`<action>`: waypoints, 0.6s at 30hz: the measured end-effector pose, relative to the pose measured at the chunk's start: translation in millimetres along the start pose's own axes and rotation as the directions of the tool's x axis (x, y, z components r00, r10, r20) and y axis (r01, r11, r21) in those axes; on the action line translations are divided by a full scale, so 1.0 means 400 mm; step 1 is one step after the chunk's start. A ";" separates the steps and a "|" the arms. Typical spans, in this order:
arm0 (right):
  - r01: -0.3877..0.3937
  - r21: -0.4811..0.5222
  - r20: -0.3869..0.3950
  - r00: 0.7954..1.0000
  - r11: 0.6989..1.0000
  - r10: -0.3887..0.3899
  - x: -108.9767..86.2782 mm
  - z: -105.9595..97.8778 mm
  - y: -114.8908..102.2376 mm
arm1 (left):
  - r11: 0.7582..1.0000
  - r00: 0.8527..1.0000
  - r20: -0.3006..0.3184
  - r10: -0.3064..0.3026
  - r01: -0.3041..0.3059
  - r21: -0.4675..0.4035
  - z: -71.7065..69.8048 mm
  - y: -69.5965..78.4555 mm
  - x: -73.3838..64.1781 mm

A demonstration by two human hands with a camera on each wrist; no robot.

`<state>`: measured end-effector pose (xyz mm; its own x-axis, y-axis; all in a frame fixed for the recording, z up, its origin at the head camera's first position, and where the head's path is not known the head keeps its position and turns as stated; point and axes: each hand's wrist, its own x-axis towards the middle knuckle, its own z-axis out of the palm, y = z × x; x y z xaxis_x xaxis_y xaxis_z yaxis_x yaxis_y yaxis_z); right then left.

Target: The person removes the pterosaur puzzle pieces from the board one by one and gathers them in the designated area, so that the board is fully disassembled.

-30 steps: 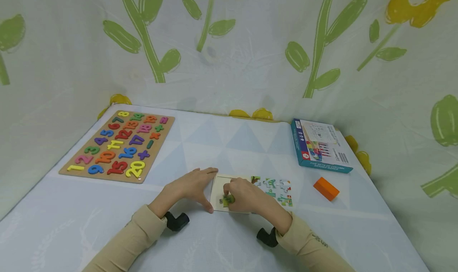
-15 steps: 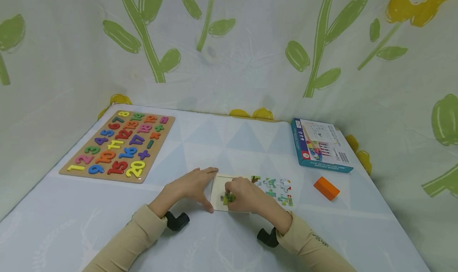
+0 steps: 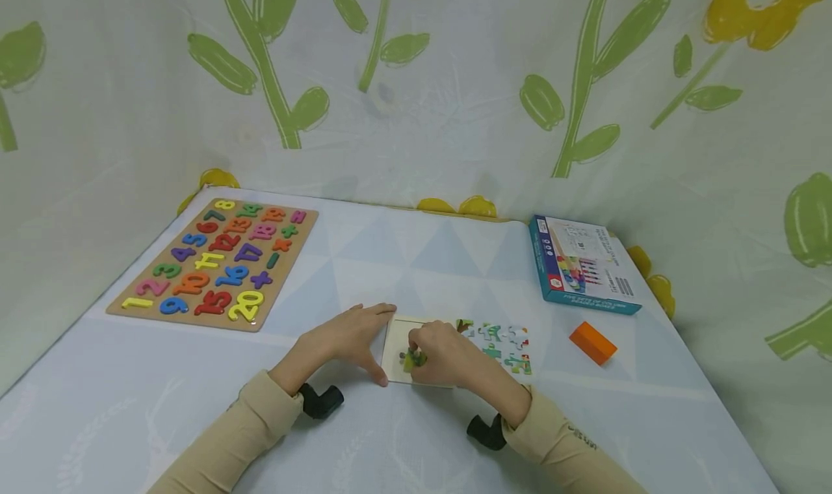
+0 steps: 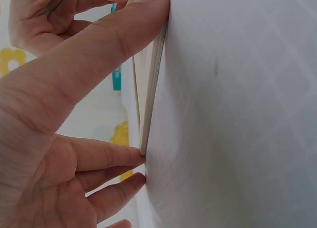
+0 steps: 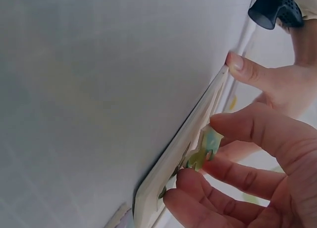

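Observation:
A shallow pale wooden puzzle tray (image 3: 401,328) lies on the table in front of the person. My left hand (image 3: 351,340) spans its left edge, thumb at the near corner and fingertips at the far corner, fingers fairly straight. Over the tray, my right hand (image 3: 448,354) pinches a green jigsaw piece (image 5: 210,142) between thumb and fingers. In the right wrist view the piece is tilted close above the tray's inner face. Several colourful jigsaw pieces (image 3: 492,352) lie right of the tray, partly hidden by the right hand.
A number board (image 3: 217,266) with colourful numerals lies at the left. To the back right is a flat blue-edged box (image 3: 585,266), with an orange block (image 3: 593,343) in front of it. A flower-print curtain (image 3: 455,118) hangs behind the table.
The green jigsaw piece has turned slightly in the right hand's fingers over the tray. My left hand stays in place at the tray's left edge.

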<state>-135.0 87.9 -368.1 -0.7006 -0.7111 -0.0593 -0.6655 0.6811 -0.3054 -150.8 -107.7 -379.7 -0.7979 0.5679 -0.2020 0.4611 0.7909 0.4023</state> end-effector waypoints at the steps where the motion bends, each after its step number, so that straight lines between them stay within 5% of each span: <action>1: 0.001 0.006 -0.004 1.000 1.000 -0.001 0.000 -0.001 0.000 | 1.000 1.000 0.000 -0.001 0.001 -0.001 0.000 0.000 0.000; 11: 0.038 -0.041 -0.021 0.999 0.998 -0.039 -0.003 -0.001 -0.001 | 1.000 1.000 0.003 -0.004 0.004 0.001 0.000 0.000 0.000; 18: 0.009 0.024 -0.003 1.000 1.000 -0.009 -0.001 -0.013 -0.003 | 1.000 1.000 0.003 -0.003 0.003 0.006 -0.002 0.000 -0.001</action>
<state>-135.2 88.1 -362.9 -0.6952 -0.7168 -0.0541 -0.6654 0.6702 -0.3286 -150.9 -108.1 -378.9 -0.7980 0.5663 -0.2059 0.4613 0.7940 0.3959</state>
